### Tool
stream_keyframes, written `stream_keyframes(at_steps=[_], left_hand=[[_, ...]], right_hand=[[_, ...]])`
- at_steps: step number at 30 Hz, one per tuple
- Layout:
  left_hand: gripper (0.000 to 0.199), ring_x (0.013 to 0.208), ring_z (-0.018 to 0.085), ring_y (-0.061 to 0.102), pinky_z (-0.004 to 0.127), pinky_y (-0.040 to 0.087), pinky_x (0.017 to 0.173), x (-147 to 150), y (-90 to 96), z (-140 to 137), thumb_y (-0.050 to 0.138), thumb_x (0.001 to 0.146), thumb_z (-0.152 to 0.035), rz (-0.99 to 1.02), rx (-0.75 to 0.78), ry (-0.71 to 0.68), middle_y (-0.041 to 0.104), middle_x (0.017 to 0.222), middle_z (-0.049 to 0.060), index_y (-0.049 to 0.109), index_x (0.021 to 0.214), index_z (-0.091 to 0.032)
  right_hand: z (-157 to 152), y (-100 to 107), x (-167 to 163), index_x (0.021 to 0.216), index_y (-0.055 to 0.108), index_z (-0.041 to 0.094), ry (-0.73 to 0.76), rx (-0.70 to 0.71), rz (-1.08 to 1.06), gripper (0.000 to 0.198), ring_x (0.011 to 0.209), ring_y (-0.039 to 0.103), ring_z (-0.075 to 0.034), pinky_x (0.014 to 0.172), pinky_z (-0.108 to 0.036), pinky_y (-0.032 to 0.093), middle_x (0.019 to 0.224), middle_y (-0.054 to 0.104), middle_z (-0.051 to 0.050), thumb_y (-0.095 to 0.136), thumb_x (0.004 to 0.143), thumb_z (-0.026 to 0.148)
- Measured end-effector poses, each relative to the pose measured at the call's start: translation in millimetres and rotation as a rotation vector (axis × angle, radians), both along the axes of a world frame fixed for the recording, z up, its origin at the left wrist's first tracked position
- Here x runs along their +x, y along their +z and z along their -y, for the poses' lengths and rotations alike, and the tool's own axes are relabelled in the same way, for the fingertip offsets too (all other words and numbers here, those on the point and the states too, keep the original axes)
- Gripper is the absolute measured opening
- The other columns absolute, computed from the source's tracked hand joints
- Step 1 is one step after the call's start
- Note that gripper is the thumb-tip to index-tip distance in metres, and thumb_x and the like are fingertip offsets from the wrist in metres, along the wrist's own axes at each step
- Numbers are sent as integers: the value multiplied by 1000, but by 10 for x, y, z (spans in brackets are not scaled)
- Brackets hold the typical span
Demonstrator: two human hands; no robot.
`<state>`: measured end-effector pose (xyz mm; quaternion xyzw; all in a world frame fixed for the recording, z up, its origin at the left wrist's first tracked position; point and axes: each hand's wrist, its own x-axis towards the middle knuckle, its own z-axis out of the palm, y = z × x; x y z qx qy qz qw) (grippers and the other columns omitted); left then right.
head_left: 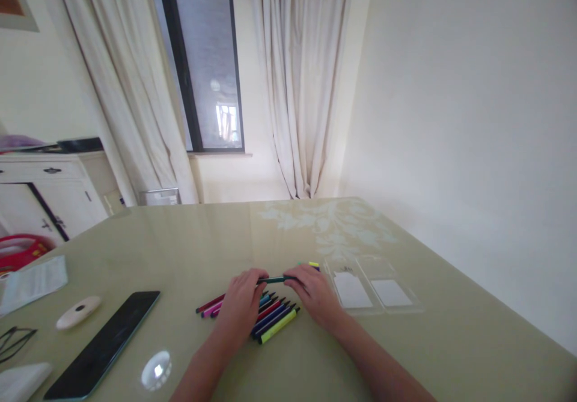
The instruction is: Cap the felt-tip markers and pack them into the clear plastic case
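A dark green marker pen (274, 279) is stretched level between my two hands, above the table. My left hand (243, 300) pinches one end of it, and my right hand (313, 291) pinches the other. Below and between the hands lies a row of several coloured marker pens (273, 318), side by side and slanted; my left hand hides part of them. Nearest to me in that row is a yellow-green marker (279, 326). Behind my right hand a yellow-tipped pen (314, 264) shows partly. To the right lies an open clear plastic case (378, 309) with white paper inserts.
On the left of the glossy table (180, 246) lie a black tablet-like slab (106, 342), a white oval object (79, 312), a clear round dome (156, 370), glasses (15, 342) and a pale packet (33, 282). A wall (473, 149) borders the table's right side.
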<state>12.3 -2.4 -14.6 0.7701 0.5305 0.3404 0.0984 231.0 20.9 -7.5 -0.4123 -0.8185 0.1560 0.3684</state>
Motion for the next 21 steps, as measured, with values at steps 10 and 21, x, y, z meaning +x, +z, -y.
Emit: stream_keyframes(at_steps=[10, 21], left_hand=[[29, 102, 23, 66, 37, 44, 92, 86, 94, 8, 35, 106, -29, -271, -50, -1, 73, 107, 4, 64, 108, -25], [30, 100, 30, 65, 40, 46, 86, -849, -74, -173, 41, 100, -32, -305, -287, 497, 70, 104, 11, 69, 100, -22]], right_hand=[[-45, 81, 56, 107, 79, 29, 66, -1, -20, 27, 95, 71, -23, 92, -34, 54, 101, 79, -4, 54, 101, 38], [-402, -31, 619, 93, 81, 20, -376, -43, -102, 23, 71, 64, -19, 72, -32, 52, 90, 71, -8, 63, 89, 34]])
